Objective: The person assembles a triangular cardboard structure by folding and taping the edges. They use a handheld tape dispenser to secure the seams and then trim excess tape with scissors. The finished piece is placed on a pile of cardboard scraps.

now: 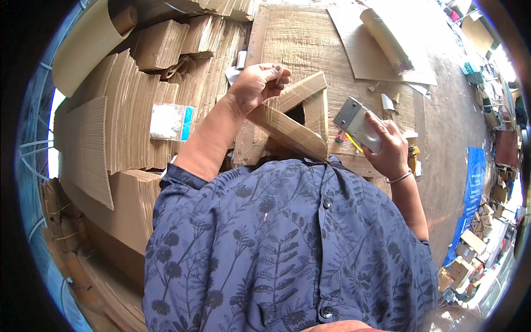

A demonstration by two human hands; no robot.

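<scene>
A triangular frame of folded cardboard strips, with a shiny tape-like surface, lies in front of my body with its opening showing. My left hand is just above the frame's left end, its fingers curled together; what they hold, if anything, is too small to make out. To the right of the frame, my right hand grips a flat grey metal tool with rivet-like dots at its far end. A small yellow and red item shows partly beneath that tool.
Stacks of cut cardboard fill the left side, with a small plastic packet on them. A cardboard tube rests on a pale sheet at the far right of the wooden table. Blue sheeting lies farther right.
</scene>
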